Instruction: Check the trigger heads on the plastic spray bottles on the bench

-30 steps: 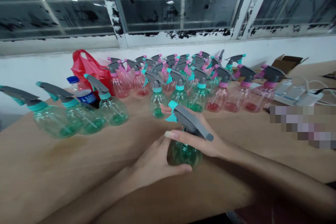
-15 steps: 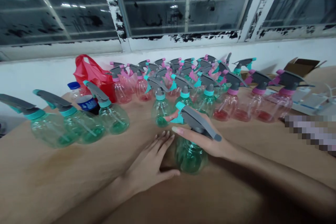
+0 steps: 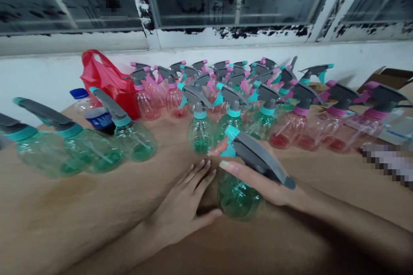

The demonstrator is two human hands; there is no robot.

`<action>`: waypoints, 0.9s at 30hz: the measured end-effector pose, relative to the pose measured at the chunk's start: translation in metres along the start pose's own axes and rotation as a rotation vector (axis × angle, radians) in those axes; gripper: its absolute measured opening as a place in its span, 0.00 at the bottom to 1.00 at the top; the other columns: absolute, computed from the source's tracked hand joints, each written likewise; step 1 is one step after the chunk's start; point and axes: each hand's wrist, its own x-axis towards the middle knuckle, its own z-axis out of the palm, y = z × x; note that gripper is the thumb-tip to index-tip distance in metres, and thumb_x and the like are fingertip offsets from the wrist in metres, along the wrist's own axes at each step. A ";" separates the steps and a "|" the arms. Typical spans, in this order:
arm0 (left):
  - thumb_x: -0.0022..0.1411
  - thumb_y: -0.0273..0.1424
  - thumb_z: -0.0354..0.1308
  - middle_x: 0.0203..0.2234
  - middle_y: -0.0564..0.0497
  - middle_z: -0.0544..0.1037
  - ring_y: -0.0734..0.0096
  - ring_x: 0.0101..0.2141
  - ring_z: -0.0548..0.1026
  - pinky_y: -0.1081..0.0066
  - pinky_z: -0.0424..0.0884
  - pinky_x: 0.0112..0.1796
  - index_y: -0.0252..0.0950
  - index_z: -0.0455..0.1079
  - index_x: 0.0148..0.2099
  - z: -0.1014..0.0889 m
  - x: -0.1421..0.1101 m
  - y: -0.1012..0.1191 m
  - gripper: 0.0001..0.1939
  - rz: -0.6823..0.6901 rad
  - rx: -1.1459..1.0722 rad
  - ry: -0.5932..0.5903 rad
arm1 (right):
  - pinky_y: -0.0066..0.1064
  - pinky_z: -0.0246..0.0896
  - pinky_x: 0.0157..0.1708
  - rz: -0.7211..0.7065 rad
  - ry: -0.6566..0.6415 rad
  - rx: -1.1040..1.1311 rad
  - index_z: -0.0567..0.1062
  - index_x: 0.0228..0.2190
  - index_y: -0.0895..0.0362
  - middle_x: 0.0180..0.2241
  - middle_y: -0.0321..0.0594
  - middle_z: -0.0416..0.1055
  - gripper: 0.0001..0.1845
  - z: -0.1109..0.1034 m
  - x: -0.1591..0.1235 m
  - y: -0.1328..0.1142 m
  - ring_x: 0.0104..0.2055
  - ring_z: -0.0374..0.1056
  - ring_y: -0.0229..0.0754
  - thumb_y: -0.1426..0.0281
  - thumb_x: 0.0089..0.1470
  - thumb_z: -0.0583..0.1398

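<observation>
My right hand (image 3: pixel 258 180) is wrapped around the neck of a green spray bottle (image 3: pixel 240 197) with a grey and teal trigger head, which stands on the wooden table (image 3: pixel 138 206). Its nozzle points away and to the left. My left hand (image 3: pixel 185 200) lies palm down on the table just left of that bottle, fingers stretched out, holding nothing. Just beyond my hands stands a green spray bottle (image 3: pixel 200 135), with more green ones to its right. Farther right are pink spray bottles (image 3: pixel 287 131) with a little red liquid.
Several green spray bottles (image 3: pixel 137 144) stand at the left. Behind them are a drink bottle (image 3: pixel 100 118) with a blue label and a red plastic bag (image 3: pixel 108 81). More spray bottles crowd toward the wall. A cardboard box (image 3: pixel 390 79) sits at the far right.
The view has moved closer and tilted down slightly. The bottle's spray head, in my right hand, appears a little farther right. My left hand stays flat on the table.
</observation>
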 end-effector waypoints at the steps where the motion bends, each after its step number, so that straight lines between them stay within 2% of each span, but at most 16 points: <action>1: 0.62 0.47 0.55 0.62 0.37 0.56 0.51 0.62 0.53 0.53 0.51 0.59 0.29 0.49 0.66 0.000 0.000 0.000 0.39 0.000 0.002 -0.006 | 0.31 0.63 0.27 -0.013 0.018 -0.010 0.73 0.32 0.52 0.23 0.33 0.69 0.08 0.000 0.000 0.001 0.27 0.67 0.39 0.61 0.53 0.60; 5: 0.63 0.48 0.53 0.62 0.37 0.55 0.54 0.62 0.53 0.55 0.52 0.58 0.28 0.48 0.66 -0.002 0.000 0.000 0.39 -0.009 0.037 -0.049 | 0.27 0.59 0.23 -0.032 0.041 -0.038 0.71 0.28 0.53 0.22 0.30 0.67 0.06 0.002 0.000 0.001 0.23 0.63 0.34 0.64 0.52 0.61; 10: 0.64 0.48 0.51 0.62 0.41 0.57 0.53 0.62 0.53 0.53 0.51 0.59 0.33 0.51 0.66 0.001 -0.001 -0.003 0.36 0.000 0.040 -0.026 | 0.31 0.60 0.23 0.046 0.027 0.042 0.71 0.38 0.51 0.20 0.30 0.67 0.10 0.002 0.000 0.003 0.20 0.63 0.36 0.60 0.56 0.57; 12: 0.65 0.48 0.50 0.63 0.42 0.56 0.53 0.62 0.52 0.53 0.50 0.59 0.34 0.50 0.66 0.003 -0.002 -0.005 0.35 0.008 0.032 -0.014 | 0.32 0.62 0.24 0.065 0.027 0.084 0.71 0.40 0.50 0.20 0.31 0.68 0.11 0.002 -0.001 0.005 0.21 0.65 0.38 0.61 0.56 0.57; 16: 0.65 0.45 0.52 0.62 0.43 0.57 0.55 0.62 0.53 0.54 0.50 0.59 0.34 0.51 0.66 0.004 -0.002 -0.006 0.33 0.002 0.024 -0.020 | 0.32 0.65 0.29 0.055 0.023 0.106 0.71 0.42 0.51 0.29 0.34 0.73 0.13 0.003 -0.003 0.005 0.27 0.70 0.39 0.62 0.54 0.59; 21: 0.65 0.45 0.52 0.62 0.42 0.57 0.54 0.62 0.53 0.53 0.51 0.59 0.35 0.52 0.65 0.002 0.000 -0.004 0.32 -0.004 -0.011 -0.011 | 0.31 0.62 0.26 0.066 0.010 0.077 0.72 0.42 0.52 0.23 0.32 0.69 0.15 0.004 -0.004 0.006 0.23 0.65 0.37 0.61 0.54 0.59; 27: 0.65 0.45 0.52 0.62 0.42 0.57 0.55 0.62 0.53 0.53 0.50 0.59 0.35 0.56 0.64 -0.001 0.002 -0.002 0.30 -0.011 0.010 -0.037 | 0.31 0.61 0.31 0.052 0.018 0.061 0.72 0.42 0.52 0.27 0.32 0.67 0.14 0.003 -0.004 0.008 0.28 0.63 0.37 0.62 0.54 0.60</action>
